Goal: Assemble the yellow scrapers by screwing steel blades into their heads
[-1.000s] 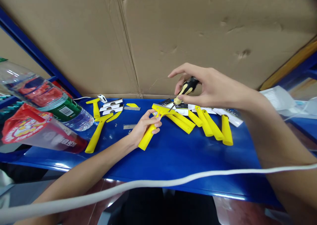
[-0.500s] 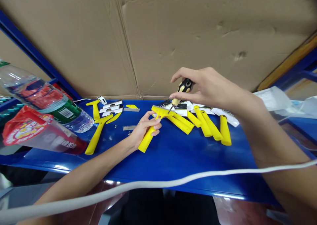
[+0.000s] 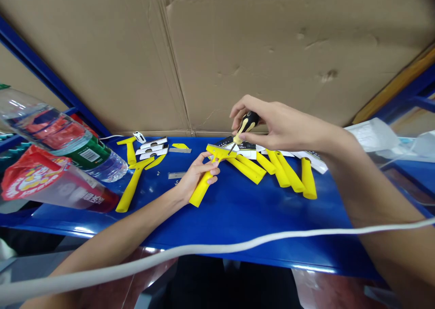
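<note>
The left hand [image 3: 200,175] was curled closed around the handle of a yellow plastic scraper [image 3: 203,187], holding it tilted over the blue metal shelf [image 3: 244,223]. The right hand [image 3: 282,130], its fingers nearly closed, pinched a black-and-yellow screwdriver [image 3: 247,123], whose shaft reached down to the scraper's head. Just beyond lay more yellow scrapers [image 3: 288,173] and black-and-white card packets [image 3: 246,145]. A plastic water bottle [image 3: 64,141] lay off to the left, before a cardboard wall [image 3: 102,60].

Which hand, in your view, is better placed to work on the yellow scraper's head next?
Probably the right hand: it grips the black-and-yellow screwdriver, whose tip reaches the yellow scraper head, while the left hand holds that scraper's handle.
</note>
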### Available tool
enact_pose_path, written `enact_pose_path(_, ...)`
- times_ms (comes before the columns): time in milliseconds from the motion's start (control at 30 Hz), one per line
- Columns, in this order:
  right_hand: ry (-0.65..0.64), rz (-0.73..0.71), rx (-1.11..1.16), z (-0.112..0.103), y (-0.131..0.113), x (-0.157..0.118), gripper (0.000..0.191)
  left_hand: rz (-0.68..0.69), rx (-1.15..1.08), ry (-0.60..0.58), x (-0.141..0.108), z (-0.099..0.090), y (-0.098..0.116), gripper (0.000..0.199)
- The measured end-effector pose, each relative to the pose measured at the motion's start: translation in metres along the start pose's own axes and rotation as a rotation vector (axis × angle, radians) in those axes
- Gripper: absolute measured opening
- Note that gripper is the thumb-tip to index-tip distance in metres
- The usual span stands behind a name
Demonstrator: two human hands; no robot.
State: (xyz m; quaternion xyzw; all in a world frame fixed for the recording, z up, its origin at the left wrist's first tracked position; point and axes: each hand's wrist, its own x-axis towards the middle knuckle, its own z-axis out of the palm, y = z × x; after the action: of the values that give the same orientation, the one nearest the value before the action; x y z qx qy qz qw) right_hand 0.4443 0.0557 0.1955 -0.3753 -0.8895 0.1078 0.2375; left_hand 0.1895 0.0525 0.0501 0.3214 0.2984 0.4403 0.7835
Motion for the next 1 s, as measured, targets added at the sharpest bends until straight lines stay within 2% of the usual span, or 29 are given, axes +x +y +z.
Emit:
enact_pose_path(233, 0.073, 0.059, -0.064, 0.0, 0.002, 0.0, 0.044, -0.006, 0.011, -0.043, -0.003, 0.002, 0.0, 0.053)
enact_pose_path(367, 0.049, 0.023, -0.003, 0.003, 0.003, 0.001, 0.036, -0.007, 0.003, -0.01, -0.002, 0.002, 0.003, 0.055)
enact_pose_path(500, 0.088, 0.035, -0.059, 0.009, 0.005, 0.004, 0.036, -0.014, -0.029, 0.021, 0.002, 0.0, 0.003, 0.056)
enact_pose_path(667, 0.026, -0.014, 0.009, 0.01, 0.004, 0.005, 0.031, -0.015, -0.052, 0.025, 0.004, -0.003, 0.0, 0.055)
enact_pose_path(800, 0.078, 0.019, -0.051, 0.01, 0.006, 0.005, 0.035, -0.015, -0.047, 0.019, 0.003, -0.003, -0.001, 0.057)
enact_pose_path(933, 0.017, -0.015, -0.032, 0.009, 0.007, 0.003, 0.037, -0.03, -0.04, 0.021, 0.003, -0.003, -0.002, 0.057)
enact_pose_path(1000, 0.025, 0.016, -0.022, 0.009, 0.007, 0.003, 0.034, -0.03, -0.035, 0.028, 0.002, -0.002, -0.003, 0.056)
